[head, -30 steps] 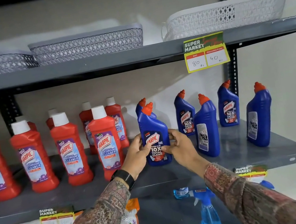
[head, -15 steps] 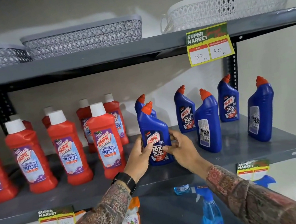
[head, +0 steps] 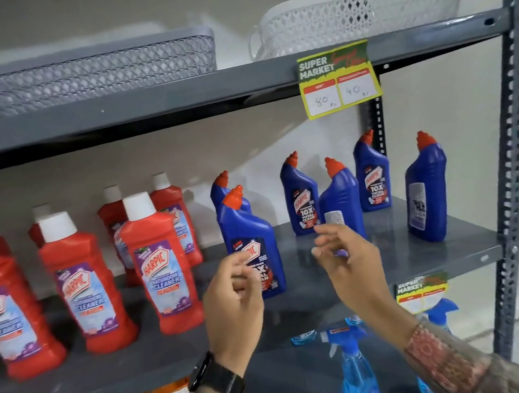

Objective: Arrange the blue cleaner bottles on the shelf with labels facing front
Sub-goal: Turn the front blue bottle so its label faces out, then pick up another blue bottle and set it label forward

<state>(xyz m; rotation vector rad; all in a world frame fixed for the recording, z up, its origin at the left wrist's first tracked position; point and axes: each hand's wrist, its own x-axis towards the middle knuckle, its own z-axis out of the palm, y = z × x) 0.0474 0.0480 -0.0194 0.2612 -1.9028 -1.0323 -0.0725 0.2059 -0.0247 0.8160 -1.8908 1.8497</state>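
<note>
Though the front bottle (head: 252, 245) is seen label-forward on the shelf (head: 431, 257), the middle bottle (head: 341, 197), upright, is turned label-back; it is placed just behind the right hand (head: 350, 260), nearer than the left hand (head: 230, 299). Both are loosely curled, nothing held.

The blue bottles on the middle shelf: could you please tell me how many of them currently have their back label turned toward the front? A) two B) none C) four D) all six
A: the blue bottle behind the right hand and the far-right blue bottle show plain white back labels, while the others visible show the front logo.
</note>
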